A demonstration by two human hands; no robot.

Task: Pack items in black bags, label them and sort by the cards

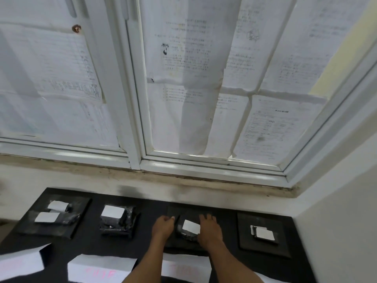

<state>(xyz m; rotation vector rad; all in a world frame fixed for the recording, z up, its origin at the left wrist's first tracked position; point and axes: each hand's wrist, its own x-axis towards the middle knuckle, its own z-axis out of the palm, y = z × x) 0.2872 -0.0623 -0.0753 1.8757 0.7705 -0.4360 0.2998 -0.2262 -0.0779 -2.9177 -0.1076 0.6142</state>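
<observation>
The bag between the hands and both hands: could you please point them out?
bag (190, 227): head view, its white label.
left hand (163, 226): head view, back of hand.
right hand (208, 231): head view, back of hand.

single head view, tilted forward-down, close over black tabletop (150, 207), facing window (140, 119).
</observation>
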